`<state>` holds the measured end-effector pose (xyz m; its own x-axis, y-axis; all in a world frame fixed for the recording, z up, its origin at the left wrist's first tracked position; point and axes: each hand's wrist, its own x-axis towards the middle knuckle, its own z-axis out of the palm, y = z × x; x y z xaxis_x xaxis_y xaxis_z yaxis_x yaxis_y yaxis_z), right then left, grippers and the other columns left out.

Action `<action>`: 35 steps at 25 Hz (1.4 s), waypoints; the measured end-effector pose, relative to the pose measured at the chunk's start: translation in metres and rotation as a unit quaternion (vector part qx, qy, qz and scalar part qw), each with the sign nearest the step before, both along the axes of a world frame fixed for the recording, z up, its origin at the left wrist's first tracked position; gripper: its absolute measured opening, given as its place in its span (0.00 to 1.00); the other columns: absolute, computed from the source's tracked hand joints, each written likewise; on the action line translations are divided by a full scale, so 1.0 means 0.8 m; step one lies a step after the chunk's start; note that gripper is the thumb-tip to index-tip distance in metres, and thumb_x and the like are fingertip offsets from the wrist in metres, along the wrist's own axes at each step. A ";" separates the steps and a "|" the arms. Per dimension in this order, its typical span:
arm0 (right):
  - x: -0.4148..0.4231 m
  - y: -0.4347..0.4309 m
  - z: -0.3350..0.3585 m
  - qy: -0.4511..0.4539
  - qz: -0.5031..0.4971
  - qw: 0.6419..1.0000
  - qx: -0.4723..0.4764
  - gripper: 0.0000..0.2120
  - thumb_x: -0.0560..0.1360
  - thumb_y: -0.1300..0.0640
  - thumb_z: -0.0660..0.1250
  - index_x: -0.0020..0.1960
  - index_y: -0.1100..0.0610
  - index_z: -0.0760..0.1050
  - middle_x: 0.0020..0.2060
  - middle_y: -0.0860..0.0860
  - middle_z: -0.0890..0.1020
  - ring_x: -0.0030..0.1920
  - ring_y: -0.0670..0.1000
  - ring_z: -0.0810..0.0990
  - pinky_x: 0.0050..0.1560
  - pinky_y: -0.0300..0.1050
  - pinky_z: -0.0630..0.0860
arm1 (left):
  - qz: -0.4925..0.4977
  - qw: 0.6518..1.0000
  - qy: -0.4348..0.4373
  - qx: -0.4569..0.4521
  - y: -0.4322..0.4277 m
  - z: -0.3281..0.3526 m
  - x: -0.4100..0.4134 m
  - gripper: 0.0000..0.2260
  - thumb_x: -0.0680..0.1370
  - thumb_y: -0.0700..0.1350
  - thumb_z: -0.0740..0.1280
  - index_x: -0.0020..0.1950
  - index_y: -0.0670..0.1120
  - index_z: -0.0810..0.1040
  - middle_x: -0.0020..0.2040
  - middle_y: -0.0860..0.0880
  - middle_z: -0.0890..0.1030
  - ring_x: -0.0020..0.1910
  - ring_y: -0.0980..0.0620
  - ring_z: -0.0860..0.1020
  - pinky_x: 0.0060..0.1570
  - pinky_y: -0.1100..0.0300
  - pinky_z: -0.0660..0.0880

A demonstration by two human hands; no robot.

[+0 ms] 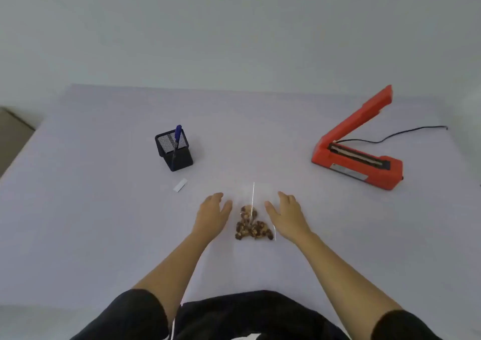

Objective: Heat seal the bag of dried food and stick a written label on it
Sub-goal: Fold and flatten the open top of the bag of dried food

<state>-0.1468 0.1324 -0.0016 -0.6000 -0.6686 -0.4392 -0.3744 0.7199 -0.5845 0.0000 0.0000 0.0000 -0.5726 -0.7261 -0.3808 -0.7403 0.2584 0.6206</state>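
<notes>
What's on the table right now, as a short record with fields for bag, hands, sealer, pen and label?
bag: clear bag of dried food, flat, between the hands
left hand: open, beside bag
right hand: open, beside bag
sealer: red heat sealer, arm raised, far right
pen: blue pen in black mesh holder
label: white label, near holder

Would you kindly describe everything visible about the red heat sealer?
The heat sealer looks like red plastic: a long box base with a hinged arm raised steeply, so it stands open. A dark sealing strip runs along the base top, and a pale plate sits on its front face. A black cord trails from behind it. It rests on the table at far right, nothing in it, apart from both hands.
</notes>
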 end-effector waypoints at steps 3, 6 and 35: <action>-0.005 -0.005 -0.022 -0.049 -0.057 0.997 -0.010 0.29 0.78 0.45 0.58 0.72 0.61 0.59 0.68 0.58 0.65 0.68 0.56 0.67 0.68 0.48 0.64 | 0.072 0.996 0.013 0.058 0.005 -0.010 -0.016 0.21 0.80 0.51 0.60 0.69 0.42 0.68 0.60 0.44 0.77 0.56 0.48 0.75 0.58 0.56 0.70; -0.008 -0.013 -0.028 -0.105 -0.108 0.988 -0.043 0.24 0.78 0.47 0.61 0.68 0.61 0.66 0.61 0.56 0.73 0.57 0.52 0.74 0.58 0.41 0.69 | 0.123 0.985 0.017 0.121 0.011 -0.014 -0.031 0.20 0.79 0.52 0.61 0.67 0.43 0.70 0.56 0.46 0.78 0.50 0.51 0.73 0.54 0.58 0.70; -0.009 0.008 0.016 -0.287 -0.096 0.921 -0.247 0.06 0.79 0.57 0.61 0.43 0.56 0.70 0.50 0.48 0.83 0.53 0.46 0.82 0.57 0.43 0.77 | 0.157 0.905 0.262 0.296 0.011 0.009 -0.006 0.08 0.81 0.38 0.57 0.42 0.43 0.70 0.47 0.41 0.83 0.51 0.45 0.80 0.55 0.56 0.74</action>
